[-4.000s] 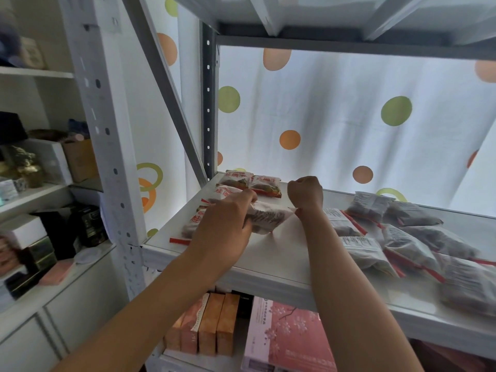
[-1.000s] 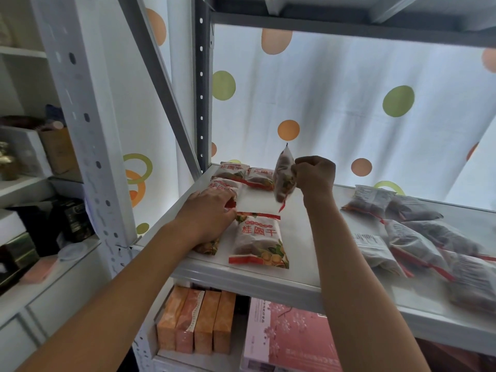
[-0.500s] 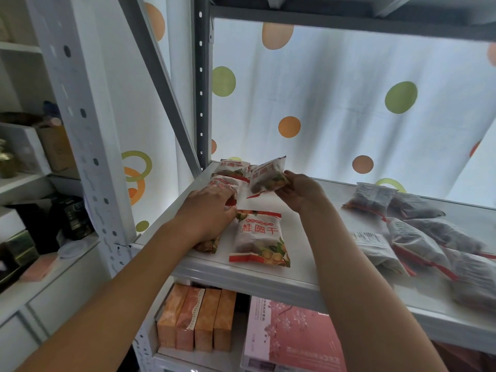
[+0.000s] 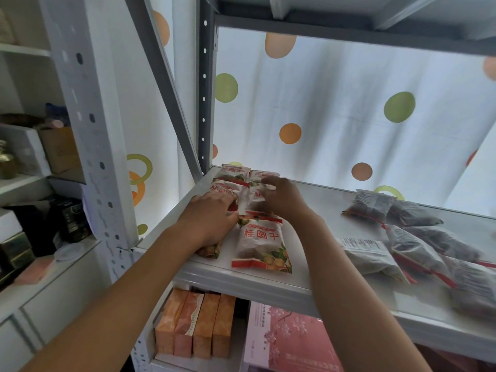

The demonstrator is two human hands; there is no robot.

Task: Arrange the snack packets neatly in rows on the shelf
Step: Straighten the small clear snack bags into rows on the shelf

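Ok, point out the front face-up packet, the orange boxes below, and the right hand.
front packet (image 4: 261,244), head view, middle of its printed face
orange boxes (image 4: 197,322), head view, front of the row
right hand (image 4: 281,197), head view, back of the hand

Bright backlight through curtain; blurred, warped edges.

Backdrop: white curtain with green and orange dots behind the rack. Tier below: four orange boxes upright side by side at its left end, pink floral box just beside them. Far-left shelving: cardboard box, dark boxes lower down.
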